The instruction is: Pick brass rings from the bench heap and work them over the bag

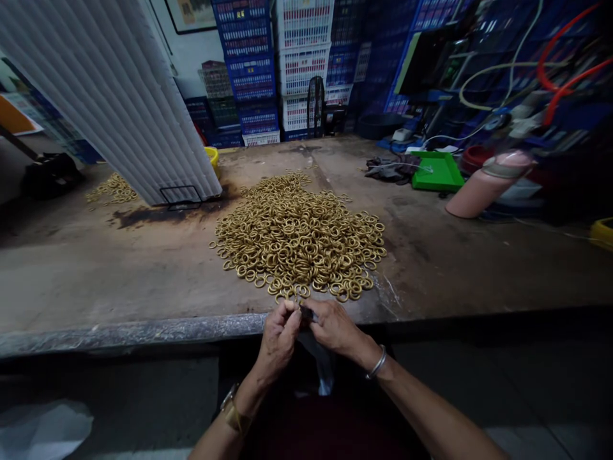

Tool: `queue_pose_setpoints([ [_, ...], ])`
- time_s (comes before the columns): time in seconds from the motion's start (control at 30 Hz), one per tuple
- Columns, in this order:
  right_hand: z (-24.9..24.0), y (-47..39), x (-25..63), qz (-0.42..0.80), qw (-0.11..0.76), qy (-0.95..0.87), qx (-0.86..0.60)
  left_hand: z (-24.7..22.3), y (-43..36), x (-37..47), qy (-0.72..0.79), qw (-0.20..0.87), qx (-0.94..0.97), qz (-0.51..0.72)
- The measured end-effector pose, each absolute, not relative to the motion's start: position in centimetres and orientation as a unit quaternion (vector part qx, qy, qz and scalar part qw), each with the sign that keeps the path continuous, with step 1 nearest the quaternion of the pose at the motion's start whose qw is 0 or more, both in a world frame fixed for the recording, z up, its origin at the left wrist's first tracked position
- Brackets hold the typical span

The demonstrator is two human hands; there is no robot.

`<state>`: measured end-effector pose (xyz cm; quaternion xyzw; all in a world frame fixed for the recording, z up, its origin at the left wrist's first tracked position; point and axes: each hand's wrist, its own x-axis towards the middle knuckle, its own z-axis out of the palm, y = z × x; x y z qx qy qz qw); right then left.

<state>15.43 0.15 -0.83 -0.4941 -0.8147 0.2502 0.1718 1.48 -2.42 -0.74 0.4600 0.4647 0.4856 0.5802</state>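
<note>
At the table's near edge my left hand (278, 337) and my right hand (337, 327) meet, fingertips almost touching. The left thumb and fingers pinch what seems to be a gold-coloured ring, mostly hidden by the fingers. Between the fingers of my right hand is a small dark object (308, 312); its kind cannot be made out. Just beyond both hands spreads a large heap of gold-coloured metal rings (301, 233), with a few loose ones close to the fingertips.
Left of the heap rises a tall white ribbed panel (143, 102), with more rings (113, 190) behind it. A green tray (437, 171) and a pink cylinder (486, 185) stand to the right. Stacked blue crates (249, 76) and white crates (305, 64) line the back.
</note>
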Motion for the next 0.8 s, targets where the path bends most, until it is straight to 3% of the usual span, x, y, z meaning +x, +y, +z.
queue_pose_setpoints([
  [0.3,-1.4,1.6,15.4,0.163,0.135,-0.765,-0.609,0.0,-4.5,0.9,0.412,0.725,0.307,0.458],
  [0.63,-1.1,2.8,13.5,0.102,0.094,-0.732,-0.667,-0.7,-3.7,0.1,0.349,0.773,0.178,0.499],
  [0.8,-1.9,3.0,14.0,0.109,0.142,-0.740,-0.649,-1.2,-2.7,0.2,0.349,0.770,0.146,0.513],
])
